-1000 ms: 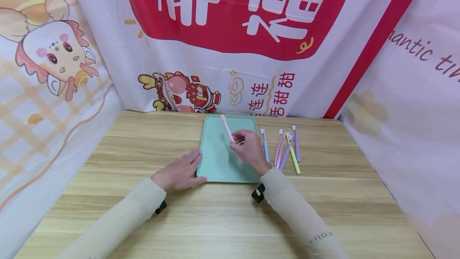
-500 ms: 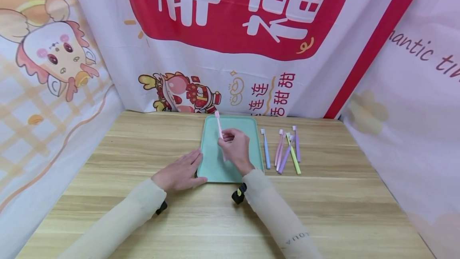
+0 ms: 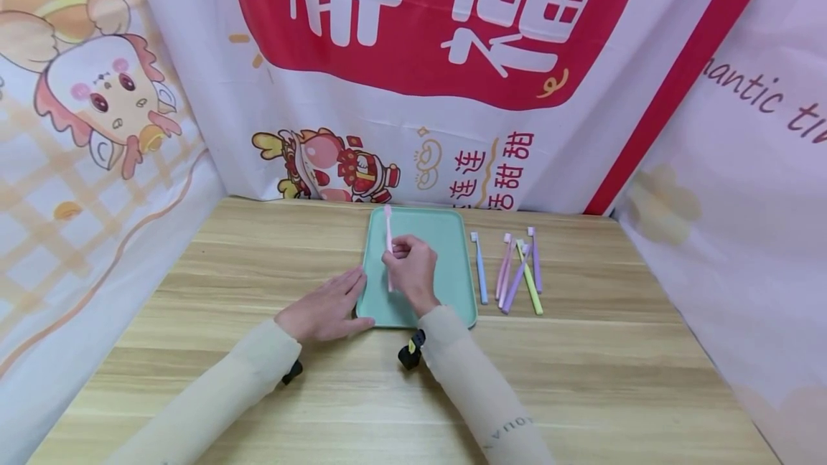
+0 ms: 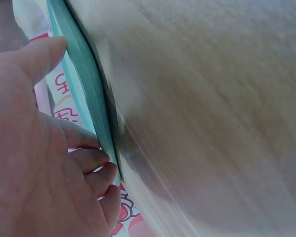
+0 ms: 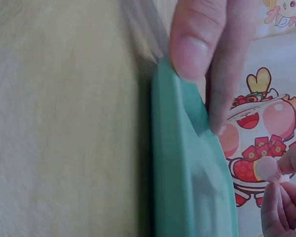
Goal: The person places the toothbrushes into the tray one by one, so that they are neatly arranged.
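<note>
My right hand (image 3: 413, 271) pinches a pale pink toothbrush (image 3: 388, 227) over the left half of a mint-green tray (image 3: 449, 257). The brush head points toward the back wall. In the right wrist view the rounded handle end (image 5: 268, 169) pokes out between thumb and fingers. My left hand (image 3: 325, 307) rests at the tray's left edge with its fingers extended; its thumb lies by the near left corner. The left wrist view shows these fingertips (image 4: 106, 173) touching the tray's rim. Whether the toothbrush touches the tray bottom I cannot tell.
Right of the tray lie several toothbrushes: a blue one (image 3: 481, 271) by itself, pink ones (image 3: 504, 275), a yellow-green one (image 3: 531, 282) crossing a purple one (image 3: 515, 285), and another purple one (image 3: 536, 264). Printed cloth (image 3: 400, 113) hangs behind the wooden table (image 3: 581, 379).
My right hand has carried the pink toothbrush leftward over the tray and turned it nearly parallel to the tray's long side. My left hand has stayed at the tray's edge.
</note>
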Available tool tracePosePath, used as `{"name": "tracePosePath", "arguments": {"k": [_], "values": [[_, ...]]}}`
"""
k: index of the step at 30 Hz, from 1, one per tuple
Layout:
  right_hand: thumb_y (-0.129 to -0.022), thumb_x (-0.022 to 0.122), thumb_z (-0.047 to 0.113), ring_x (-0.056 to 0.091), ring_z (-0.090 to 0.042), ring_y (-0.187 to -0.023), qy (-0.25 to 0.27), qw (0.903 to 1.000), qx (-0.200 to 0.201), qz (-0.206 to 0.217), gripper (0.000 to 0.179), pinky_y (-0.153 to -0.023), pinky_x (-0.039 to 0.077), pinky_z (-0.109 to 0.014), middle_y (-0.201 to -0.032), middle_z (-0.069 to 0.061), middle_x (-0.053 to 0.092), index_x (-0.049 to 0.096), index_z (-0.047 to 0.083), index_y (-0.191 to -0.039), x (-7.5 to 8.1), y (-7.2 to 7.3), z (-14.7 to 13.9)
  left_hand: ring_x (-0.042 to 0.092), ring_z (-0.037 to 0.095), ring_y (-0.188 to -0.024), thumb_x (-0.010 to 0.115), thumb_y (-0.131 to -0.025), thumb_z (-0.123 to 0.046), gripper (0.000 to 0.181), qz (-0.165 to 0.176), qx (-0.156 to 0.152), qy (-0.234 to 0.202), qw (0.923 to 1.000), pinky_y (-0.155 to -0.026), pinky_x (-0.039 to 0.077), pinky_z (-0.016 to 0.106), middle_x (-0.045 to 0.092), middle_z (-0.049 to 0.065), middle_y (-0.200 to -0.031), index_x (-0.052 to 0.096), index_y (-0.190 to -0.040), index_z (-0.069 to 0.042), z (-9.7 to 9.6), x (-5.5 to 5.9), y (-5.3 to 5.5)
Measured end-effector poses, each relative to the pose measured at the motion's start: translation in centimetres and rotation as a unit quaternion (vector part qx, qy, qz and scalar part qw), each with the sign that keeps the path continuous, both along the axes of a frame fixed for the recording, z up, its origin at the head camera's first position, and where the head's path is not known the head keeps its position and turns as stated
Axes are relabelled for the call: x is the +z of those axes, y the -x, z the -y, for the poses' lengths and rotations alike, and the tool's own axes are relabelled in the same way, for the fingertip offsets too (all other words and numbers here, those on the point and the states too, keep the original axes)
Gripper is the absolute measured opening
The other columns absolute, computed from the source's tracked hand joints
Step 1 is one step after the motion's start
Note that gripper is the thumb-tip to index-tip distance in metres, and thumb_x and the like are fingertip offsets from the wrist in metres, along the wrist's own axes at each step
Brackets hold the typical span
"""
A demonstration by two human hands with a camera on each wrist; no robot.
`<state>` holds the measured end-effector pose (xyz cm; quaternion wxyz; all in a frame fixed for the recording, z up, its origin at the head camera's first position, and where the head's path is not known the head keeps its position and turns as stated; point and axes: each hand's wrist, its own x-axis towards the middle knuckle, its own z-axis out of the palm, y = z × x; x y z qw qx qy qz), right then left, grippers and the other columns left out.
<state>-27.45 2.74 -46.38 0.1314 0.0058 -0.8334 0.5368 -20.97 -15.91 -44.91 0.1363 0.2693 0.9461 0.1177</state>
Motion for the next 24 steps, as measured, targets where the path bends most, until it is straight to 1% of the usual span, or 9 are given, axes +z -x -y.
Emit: {"name": "tracePosePath", "arguments": {"k": [6, 14, 24], "values": [[-0.088, 0.080, 0.006, 0.072, -0.011, -0.083, -0.007, 0.9998, 0.000, 0.021, 0.022, -0.074, 0.063, -0.022, -0.094, -0.005, 0.079, 0.079, 0.004, -0.110, -0.7, 0.0, 0.5, 0.016, 0.042, -0.164, 0.053, -0.107, -0.055, 0.091, -0.008, -0.002, 0.005, 1.0000, -0.134, 0.021, 0.057, 0.013, 0.025, -0.176, 0.021, -0.164, 0.009, 0.0, -0.1, 0.0], [-0.086, 0.081, 0.003, 0.071, -0.011, -0.078, -0.012, 0.9983, 0.002, 0.057, 0.022, -0.068, 0.062, -0.020, -0.094, -0.007, 0.079, 0.079, 0.002, -0.108, -1.1, -0.1, 1.3, 0.016, 0.041, -0.165, 0.053, -0.107, -0.055, 0.091, -0.006, -0.001, 0.003, 1.0000, -0.134, 0.022, 0.057, 0.012, 0.024, -0.176, 0.021, -0.164, 0.008, 0.0, 0.0, 0.0], [-0.085, 0.082, 0.006, 0.067, -0.008, -0.069, -0.056, 0.9962, -0.017, 0.064, 0.015, -0.061, 0.057, -0.018, -0.085, -0.004, 0.078, 0.080, 0.003, -0.100, -1.2, 0.1, 2.5, 0.016, 0.040, -0.165, 0.053, -0.107, -0.055, 0.092, -0.006, -0.002, 0.006, 1.0000, -0.134, 0.022, 0.056, 0.013, 0.023, -0.177, 0.021, -0.165, 0.008, 0.0, -0.1, 0.0]]}}
